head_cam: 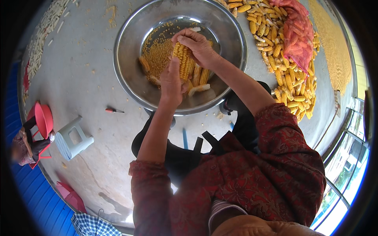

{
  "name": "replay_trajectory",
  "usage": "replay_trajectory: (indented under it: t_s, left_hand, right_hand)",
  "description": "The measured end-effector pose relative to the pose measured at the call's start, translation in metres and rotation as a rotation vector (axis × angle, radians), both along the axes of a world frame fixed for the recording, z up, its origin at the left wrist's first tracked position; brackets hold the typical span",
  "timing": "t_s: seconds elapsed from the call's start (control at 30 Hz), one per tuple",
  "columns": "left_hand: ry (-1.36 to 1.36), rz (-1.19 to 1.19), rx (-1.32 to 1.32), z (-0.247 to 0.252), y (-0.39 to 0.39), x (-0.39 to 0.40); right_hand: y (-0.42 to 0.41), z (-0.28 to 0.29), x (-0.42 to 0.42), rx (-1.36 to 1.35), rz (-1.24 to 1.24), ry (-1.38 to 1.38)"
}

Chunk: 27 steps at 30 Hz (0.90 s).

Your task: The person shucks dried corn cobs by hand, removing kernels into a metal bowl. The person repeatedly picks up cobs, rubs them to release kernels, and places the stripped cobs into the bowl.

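Note:
Over a wide stainless steel basin (pixel 125 79), a yellow ear of dried corn (pixel 182 60) is held between both hands. My left hand (pixel 172 81) grips its lower end, the thumb lying along the kernels. My right hand (pixel 196 45) wraps the upper end with bent fingers. Beneath them in the basin lie loose corn kernels (pixel 161 54), more ears (pixel 204 76) and a pale, partly bare cob (pixel 200 89). The hands and the held ear hide part of the basin's contents.
Right of the basin is a heap of corn ears (pixel 291 79) with a red mesh sack (pixel 298 35); beyond it, spread kernels (pixel 333 50). A red-handled screwdriver (pixel 113 110) and grey plastic stool (pixel 73 138) stand left. A seated person (pixel 25 144) is near a red basin (pixel 44 121). Bare cobs (pixel 38 50) lie far left.

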State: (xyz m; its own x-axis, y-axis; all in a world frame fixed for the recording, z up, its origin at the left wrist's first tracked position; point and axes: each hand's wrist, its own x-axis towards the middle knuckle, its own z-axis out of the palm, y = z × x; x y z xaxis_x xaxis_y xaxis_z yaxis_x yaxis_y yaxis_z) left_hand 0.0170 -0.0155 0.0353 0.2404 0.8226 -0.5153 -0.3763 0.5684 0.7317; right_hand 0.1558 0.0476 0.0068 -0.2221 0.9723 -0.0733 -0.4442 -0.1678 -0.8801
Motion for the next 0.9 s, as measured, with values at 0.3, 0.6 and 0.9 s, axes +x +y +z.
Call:
replay_trajectory:
  t_s: [0.3, 0.6, 0.9]
  left_hand:
    - [0.172, -0.043, 0.047, 0.001, 0.004, -0.009]
    - [0.253, -0.022, 0.141, -0.015, 0.001, -0.005]
    - [0.308, -0.022, 0.225, -0.008, -0.001, -0.002]
  right_hand:
    - [-0.006, 0.019, -0.002, -0.105, 0.032, 0.105]
    - [-0.002, -0.013, -0.004, -0.098, 0.048, 0.178]
    - [0.0, -0.024, -0.009, -0.008, -0.076, -0.113]
